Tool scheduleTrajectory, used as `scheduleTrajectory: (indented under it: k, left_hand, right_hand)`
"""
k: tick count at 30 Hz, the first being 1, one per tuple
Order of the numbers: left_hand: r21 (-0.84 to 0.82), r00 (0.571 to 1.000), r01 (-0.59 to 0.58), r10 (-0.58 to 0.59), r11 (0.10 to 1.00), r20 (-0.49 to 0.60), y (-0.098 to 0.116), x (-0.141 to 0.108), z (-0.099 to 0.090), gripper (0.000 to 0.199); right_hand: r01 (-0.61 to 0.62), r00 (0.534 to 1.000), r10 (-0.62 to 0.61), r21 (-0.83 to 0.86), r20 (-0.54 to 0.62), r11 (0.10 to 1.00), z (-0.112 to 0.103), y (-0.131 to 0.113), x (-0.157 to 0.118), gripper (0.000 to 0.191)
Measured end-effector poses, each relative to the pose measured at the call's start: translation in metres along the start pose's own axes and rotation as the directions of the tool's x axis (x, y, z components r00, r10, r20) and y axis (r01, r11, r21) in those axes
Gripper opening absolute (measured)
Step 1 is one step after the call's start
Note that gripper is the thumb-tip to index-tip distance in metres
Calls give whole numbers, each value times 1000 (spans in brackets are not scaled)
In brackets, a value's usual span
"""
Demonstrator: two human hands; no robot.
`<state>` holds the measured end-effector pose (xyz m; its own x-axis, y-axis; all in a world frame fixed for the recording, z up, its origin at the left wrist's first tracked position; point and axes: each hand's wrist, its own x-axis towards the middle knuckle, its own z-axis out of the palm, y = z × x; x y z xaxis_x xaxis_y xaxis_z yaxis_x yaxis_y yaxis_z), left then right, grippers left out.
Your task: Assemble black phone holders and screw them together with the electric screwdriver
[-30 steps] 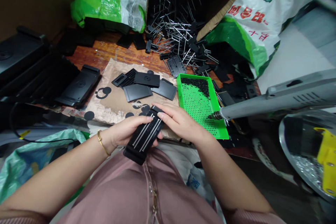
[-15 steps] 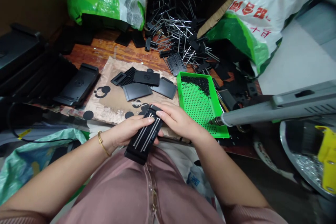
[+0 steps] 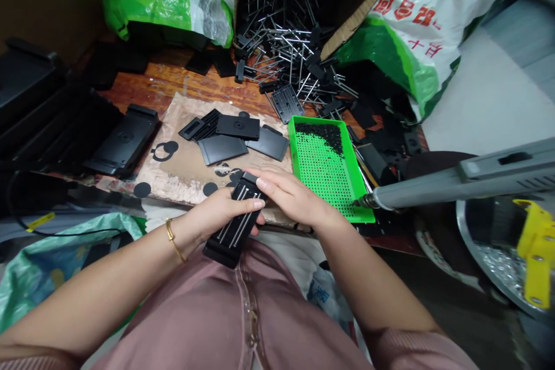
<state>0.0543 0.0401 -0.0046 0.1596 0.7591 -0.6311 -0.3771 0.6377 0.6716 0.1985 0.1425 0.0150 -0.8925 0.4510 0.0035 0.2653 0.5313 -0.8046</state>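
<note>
Far left, a stack of black plastic cases [image 3: 39, 92] sits beside a single black plate [image 3: 124, 141]. On the wooden table [image 3: 130, 89], a brown paper sheet [image 3: 173, 185] carries flat black panels [image 3: 223, 149] and loose black discs [image 3: 141, 189]. The left hand [image 3: 221, 211], gold bangle [image 3: 171, 238] on its wrist, wraps the black plastic part [image 3: 234, 231] from below and the side, fingers closed around it. The part, with metal rods [image 3: 240, 230] lying along its face, is held in both hands just past the table's front edge, above the lap. The right hand [image 3: 295, 196] is clamped over its far end, fingers together. Behind, metal pins [image 3: 286, 52] spill from a cardboard box [image 3: 359, 6]. A green perforated tray [image 3: 323, 167] holding black granules [image 3: 321, 133] lies just right of the right hand. A grey power screwdriver [image 3: 433, 193] points its tip at the tray's right rim. Far right is a steel bowl [image 3: 466, 243] with a yellow bracket [image 3: 537, 254].
</note>
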Motion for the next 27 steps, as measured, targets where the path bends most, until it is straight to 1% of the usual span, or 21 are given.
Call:
scheduleTrajectory:
  k: [8,12,18,22,23,24,25,26,27]
  left_hand:
    - [-14,999,0,-1,1000,-41,-1,-2,1,29]
    - [-11,999,-5,5,1000,-43,0,-2,1,29]
    - [-36,1000,-19,18,999,-22,-2,-2,1,34]
    - [-55,1000,3,-3,999,-11,0,-1,0,30]
    - [-78,1000,10,-11,997,-9,1,-2,-1,28]
    - [-117,1000,21,-21,993,-2,2,-2,-1,25]
    - [-169,999,37,-37,985,8,3,-3,-2,23]
    - [-229,998,58,-54,972,22,5,-4,-2,21]
    - [-287,997,78,-71,955,36,7,-5,-2,21]
  right_hand:
    - [14,1000,-15,5,6,1000,1,6,1,40]
    - [26,1000,-26,5,12,1000,1,9,2,40]
    - [45,999,-45,-20,-13,999,1,14,4,38]
    - [42,999,-42,-12,-7,999,4,12,8,38]
    - [37,999,-38,-43,-23,998,5,9,7,39]
    - [38,997,-44,-95,-63,995,5,5,4,39]
    - [48,988,-72,-169,-138,984,4,0,-1,40]
    - [57,962,-124,-265,-243,963,3,-6,-8,41]
    - [58,909,-202,-371,-364,927,0,-12,-18,43]
